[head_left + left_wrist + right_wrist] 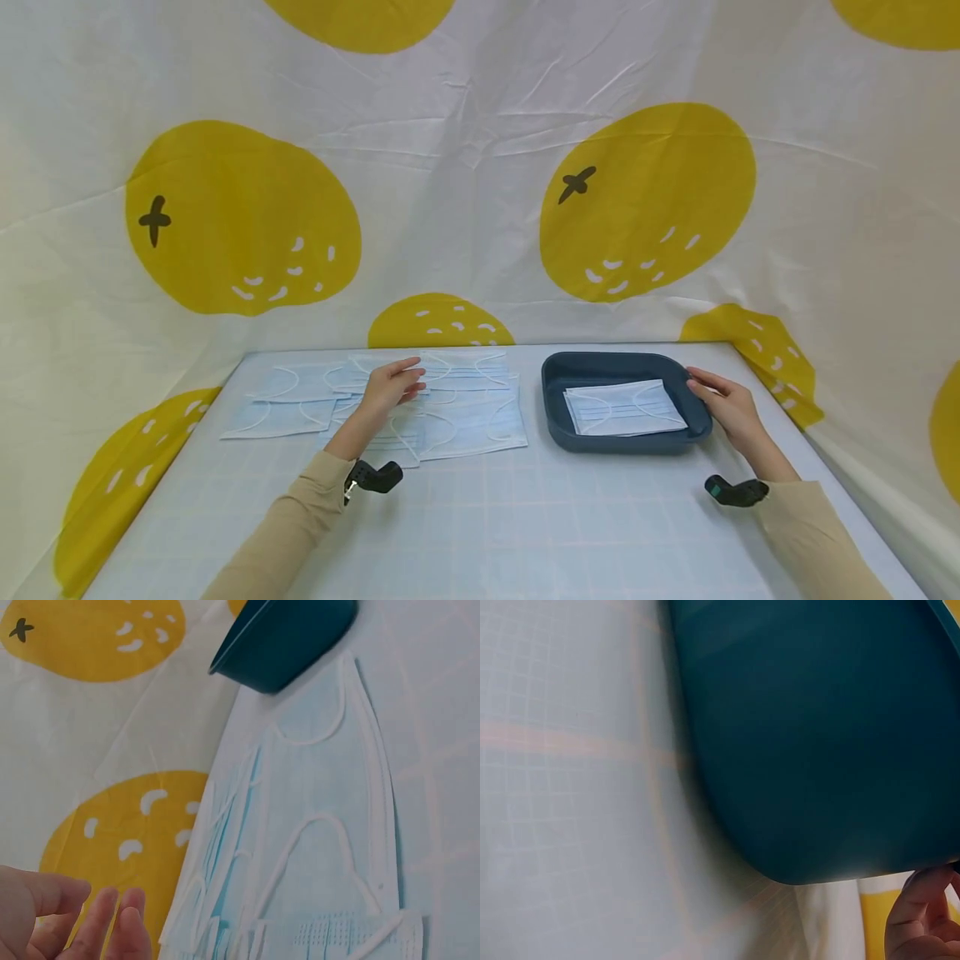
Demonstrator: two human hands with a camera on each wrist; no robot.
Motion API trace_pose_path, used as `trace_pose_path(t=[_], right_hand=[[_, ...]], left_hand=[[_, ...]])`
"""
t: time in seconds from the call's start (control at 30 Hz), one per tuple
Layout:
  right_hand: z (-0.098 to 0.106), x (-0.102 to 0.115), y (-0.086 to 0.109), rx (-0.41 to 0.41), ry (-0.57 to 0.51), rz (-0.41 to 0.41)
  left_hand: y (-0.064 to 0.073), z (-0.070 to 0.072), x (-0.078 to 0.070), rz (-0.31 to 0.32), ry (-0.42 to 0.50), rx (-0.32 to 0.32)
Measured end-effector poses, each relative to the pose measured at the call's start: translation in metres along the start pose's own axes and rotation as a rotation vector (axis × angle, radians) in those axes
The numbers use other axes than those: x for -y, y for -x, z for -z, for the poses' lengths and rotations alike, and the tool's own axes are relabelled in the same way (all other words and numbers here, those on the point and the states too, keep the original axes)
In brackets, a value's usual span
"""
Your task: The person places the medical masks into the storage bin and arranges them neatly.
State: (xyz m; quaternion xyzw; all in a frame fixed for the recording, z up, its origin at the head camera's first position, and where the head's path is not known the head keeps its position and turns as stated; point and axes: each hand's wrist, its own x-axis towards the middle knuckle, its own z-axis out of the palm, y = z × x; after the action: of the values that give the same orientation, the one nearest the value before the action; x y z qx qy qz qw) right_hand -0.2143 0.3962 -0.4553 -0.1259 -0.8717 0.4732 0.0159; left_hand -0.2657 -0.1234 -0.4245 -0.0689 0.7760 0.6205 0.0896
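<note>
left grip [390,390] free over the loose masks [472,429], right grip [733,410] on the tray [626,445]

left grip: fingers loosely bent and parted, nothing pinched between them. from my remote seat, the head view places it over the far part of the loose masks. the left wrist view sets its fingertips against the patterned cloth [101,727], so i judge it raised; no contact with a mask seen.

right grip: thumb and fingers pinch the tray's rim, at the end away from the left grip. the right wrist view gives me only part of this hold, at the frame edge.

masks: the loose ones lie flat and overlapping on the desk [480,525], to both sides of the left grip and nearer to me than it. a small stack of masks [626,408] lies inside the tray, just left of the right grip, ear loops showing on top.

step in hand (my judgement): gathering masks into the tray, between two picks; more seem to lie under the left grip than beside the right.

next move calls for: lowering the left grip to one mask edge, pinching a single layer, then carrying it rightward onto the stack while the right grip steadies the rim. loops could snag where masks overlap; i would lift slowly.
</note>
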Motion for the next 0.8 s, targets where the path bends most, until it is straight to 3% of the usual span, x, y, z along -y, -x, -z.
trace_pose_path(t=[0.57,0.8], right_hand=[[0.000,-0.005,0.000,-0.010,-0.012,-0.002],[-0.001,-0.005,-0.002,-0.007,-0.044,-0.003]], left_hand=[[0.003,0.063,0.006,-0.026,0.010,-0.039],[0.005,0.089,0.015,-0.023,-0.053,-0.070]])
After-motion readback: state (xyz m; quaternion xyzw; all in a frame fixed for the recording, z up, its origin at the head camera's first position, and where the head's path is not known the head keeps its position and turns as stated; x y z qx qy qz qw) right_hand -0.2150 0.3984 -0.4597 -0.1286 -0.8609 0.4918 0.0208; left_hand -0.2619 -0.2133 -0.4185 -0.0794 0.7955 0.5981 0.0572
